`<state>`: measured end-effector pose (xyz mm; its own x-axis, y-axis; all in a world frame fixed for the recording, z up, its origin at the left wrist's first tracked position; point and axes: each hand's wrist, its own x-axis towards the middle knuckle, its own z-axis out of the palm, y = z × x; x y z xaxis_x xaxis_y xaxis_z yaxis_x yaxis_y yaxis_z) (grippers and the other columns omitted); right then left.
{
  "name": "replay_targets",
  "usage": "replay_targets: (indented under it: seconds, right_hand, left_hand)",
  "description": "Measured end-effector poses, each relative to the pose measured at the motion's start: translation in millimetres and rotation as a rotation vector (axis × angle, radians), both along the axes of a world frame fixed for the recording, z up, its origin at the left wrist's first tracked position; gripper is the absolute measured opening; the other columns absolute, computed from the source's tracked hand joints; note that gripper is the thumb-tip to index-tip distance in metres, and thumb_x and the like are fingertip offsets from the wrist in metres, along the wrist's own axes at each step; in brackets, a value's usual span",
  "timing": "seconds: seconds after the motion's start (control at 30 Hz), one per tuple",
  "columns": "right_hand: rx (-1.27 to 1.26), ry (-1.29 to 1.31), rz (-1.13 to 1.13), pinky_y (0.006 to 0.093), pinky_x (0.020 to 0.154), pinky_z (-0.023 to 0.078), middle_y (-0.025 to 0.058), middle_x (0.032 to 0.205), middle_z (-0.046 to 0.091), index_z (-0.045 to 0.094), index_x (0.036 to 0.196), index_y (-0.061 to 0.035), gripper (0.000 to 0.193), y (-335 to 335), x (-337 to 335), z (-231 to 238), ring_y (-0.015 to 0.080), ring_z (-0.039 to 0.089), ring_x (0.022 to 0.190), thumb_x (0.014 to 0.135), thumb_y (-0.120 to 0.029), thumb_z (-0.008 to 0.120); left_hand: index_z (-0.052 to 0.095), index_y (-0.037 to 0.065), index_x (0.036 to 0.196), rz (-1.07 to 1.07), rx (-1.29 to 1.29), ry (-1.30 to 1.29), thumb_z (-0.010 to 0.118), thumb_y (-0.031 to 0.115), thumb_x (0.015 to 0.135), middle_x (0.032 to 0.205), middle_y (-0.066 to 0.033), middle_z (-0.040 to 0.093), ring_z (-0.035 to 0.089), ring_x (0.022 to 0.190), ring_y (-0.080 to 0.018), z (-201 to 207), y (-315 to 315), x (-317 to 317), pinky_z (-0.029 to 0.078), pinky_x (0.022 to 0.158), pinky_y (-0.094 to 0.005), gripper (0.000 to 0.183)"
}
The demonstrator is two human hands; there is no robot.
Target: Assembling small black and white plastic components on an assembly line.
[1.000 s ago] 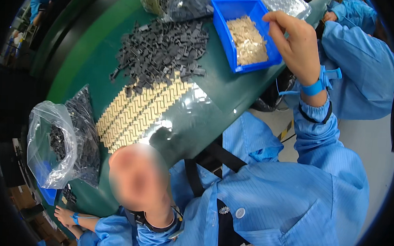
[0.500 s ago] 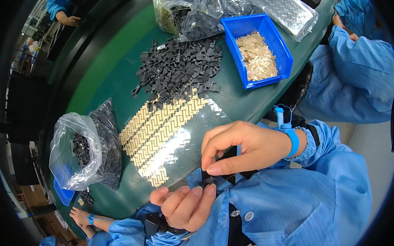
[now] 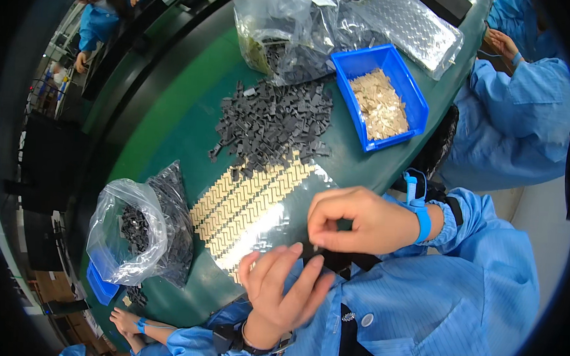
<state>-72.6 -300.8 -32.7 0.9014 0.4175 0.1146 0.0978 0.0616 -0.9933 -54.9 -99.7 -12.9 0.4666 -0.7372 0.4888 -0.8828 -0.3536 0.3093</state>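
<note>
One small dark part, barely visible, seems pinched between thumb and forefinger of the right hand (image 3: 359,221), just above the open, flat fingers of the left hand (image 3: 283,286), at the near edge of the green table (image 3: 166,141). It could slip into the lap, being so tiny. A sleeve might also scatter the neat rows of tan pieces (image 3: 249,205) or the grey pile (image 3: 271,123) beyond.

A tiny dark piece (image 3: 317,248) — barely visible — sits between both hands, above the table's near edge.
</note>
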Motion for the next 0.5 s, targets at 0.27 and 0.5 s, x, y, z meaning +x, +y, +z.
replay_targets:
  seconds: [0.27,0.5]
  right_hand:
    - [-0.032,-0.118,0.061,0.0256,0.058,0.043,0.0044,0.072,0.057,0.060,0.080,-0.0008,0.014,-1,4,2,0.0109,0.051,0.064,0.081,-0.015,0.061]
    - [-0.048,-0.272,0.124,0.0255,0.059,0.043,0.0044,0.072,0.056,0.060,0.081,-0.0007,0.014,-1,-1,4,0.0109,0.051,0.064,0.081,-0.014,0.061]
  left_hand:
    - [0.060,0.004,0.105,-0.583,-0.578,0.345,0.056,0.015,0.080,0.109,-0.0085,0.056,0.056,0.093,-0.0181,43,34,1,0.042,0.079,-0.0305,0.027]
    - [0.057,0.001,0.108,-0.687,-0.556,0.262,0.054,0.019,0.083,0.103,-0.0088,0.059,0.058,0.090,-0.0177,23,24,-21,0.043,0.077,-0.0285,0.031]
